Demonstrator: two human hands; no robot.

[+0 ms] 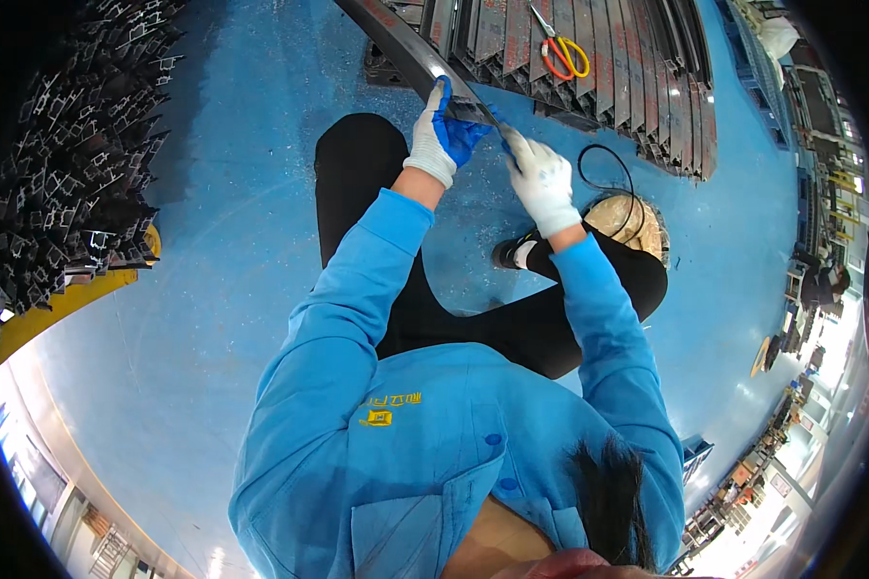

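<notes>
Far centre, left hand (441,133) has fingers clamped on dark profile (406,48), right hand (541,176) at its near end, can't tell finger closure, scissors (553,43) right on stacked profiles (599,82).

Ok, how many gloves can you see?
2: one on the left hand, gripping the dark bar, one on the right hand, by the bar's end.

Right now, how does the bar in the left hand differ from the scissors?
The long bar is dark nearly all over; the scissors have one red and one yellow handle. The long bar is much bigger than the scissors. The left hand grips the long bar, while the scissors lie unheld on the stacked bars. Both appear toward the top of the view.
</notes>
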